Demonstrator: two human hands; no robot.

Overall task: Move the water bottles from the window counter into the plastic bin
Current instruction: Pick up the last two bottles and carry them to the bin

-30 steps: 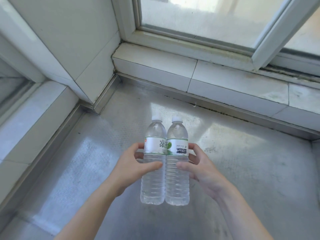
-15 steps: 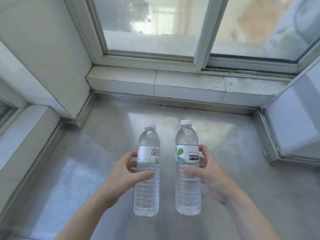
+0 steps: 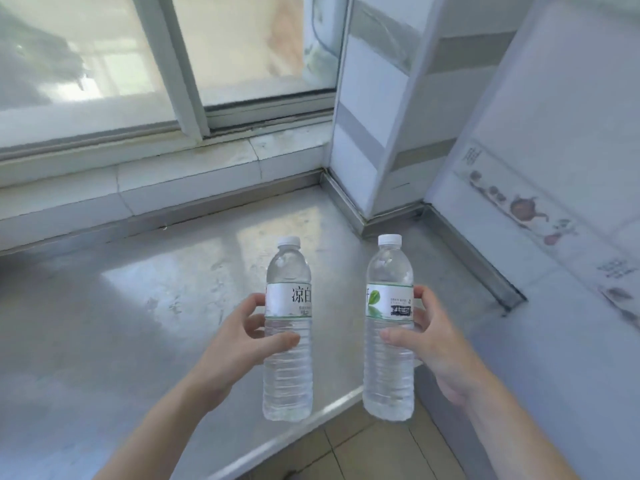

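Note:
I hold two clear water bottles upright in the air, each with a white cap and a white label. My left hand [image 3: 239, 344] grips the left bottle [image 3: 288, 327] around its middle, above the steel window counter [image 3: 138, 306]. My right hand [image 3: 436, 344] grips the right bottle [image 3: 389, 327], whose label shows a green leaf; its base hangs past the counter's front edge, over the floor. The bottles are about a bottle's width apart. No plastic bin is in view.
The window [image 3: 104, 64] with its tiled sill [image 3: 173, 174] runs along the back. A white tiled pillar [image 3: 374, 116] and a tiled wall [image 3: 554, 168] close off the right side. Beige floor tiles [image 3: 374, 448] show below the counter's front edge.
The view has swung to the right, bringing the pillar, right wall and floor into sight. Both bottles have been lifted off the counter and now sit farther apart and nearer its front edge.

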